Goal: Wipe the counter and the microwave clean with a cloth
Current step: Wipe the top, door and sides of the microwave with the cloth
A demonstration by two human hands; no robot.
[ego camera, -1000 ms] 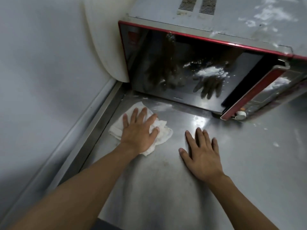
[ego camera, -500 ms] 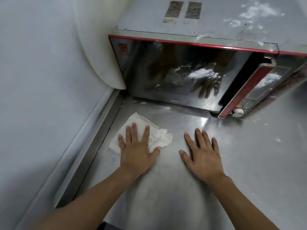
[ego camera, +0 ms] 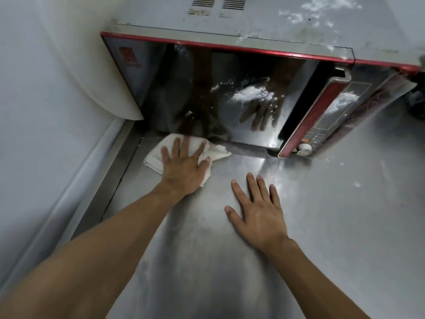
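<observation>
Cloth (ego camera: pixel 153 158) lies under the flat left hand (ego camera: pixel 184 168) (fingers spread) by the microwave (ego camera: pixel 230 72); right hand (ego camera: pixel 259 215) flat on counter (ego camera: pixel 333 215).

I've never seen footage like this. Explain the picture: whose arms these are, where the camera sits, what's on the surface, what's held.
No machine here: a person cleans with bare hands. The picture comes from a wide-angle camera worn on the person's head, looking forward and down, so both forearms enter from the bottom. The left hand lies flat, pressing a crumpled white cloth onto the shiny stainless-steel counter, by the foot of a grey microwave with red trim and a dark glass door. The right hand rests flat on bare counter, holding nothing. The hands seen in the door are reflections. A white powdery smear sits on the door, and more white marks on the microwave's top. Nothing is gripped; the cloth is only pressed down.
</observation>
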